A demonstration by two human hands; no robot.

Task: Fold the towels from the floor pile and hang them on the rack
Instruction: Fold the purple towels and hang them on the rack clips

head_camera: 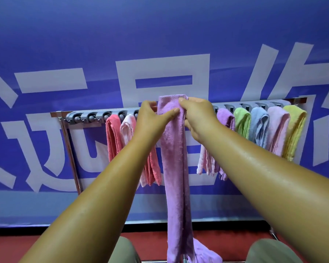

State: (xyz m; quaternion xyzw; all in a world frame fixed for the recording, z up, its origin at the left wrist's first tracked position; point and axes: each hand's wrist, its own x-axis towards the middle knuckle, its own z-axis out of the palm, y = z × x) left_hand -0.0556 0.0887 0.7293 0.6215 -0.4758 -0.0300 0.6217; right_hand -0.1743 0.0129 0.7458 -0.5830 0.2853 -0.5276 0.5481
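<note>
So the long lilac towel is folded into a narrow strip and held up at the middle of the rack, with its top fold sitting just above the grey roller rail and the tail hanging down almost to the red floor. The narrow fold makes sense, since every towel up there gets just one slim slot.

Both hands are closed on it near the top. The left hand has its thumb laid across the front of the strip with the fingers reaching round toward the rail. The right hand pinches the other edge, fingers over the top and thumb underneath. Gripping up high on both edges probably keeps the fold from springing open while it goes over. I can't tell if it's actually seated on the rail yet.

The gap it's aimed at sits between the coral towel and pale pink towel on one side, and a shorter lilac towel, green towel, blue towel, pink towel and yellow towel on the other. A few rollers at the left end are bare.

There's a lilac heap down on the floor, so I'd guess there's more to do.
</note>
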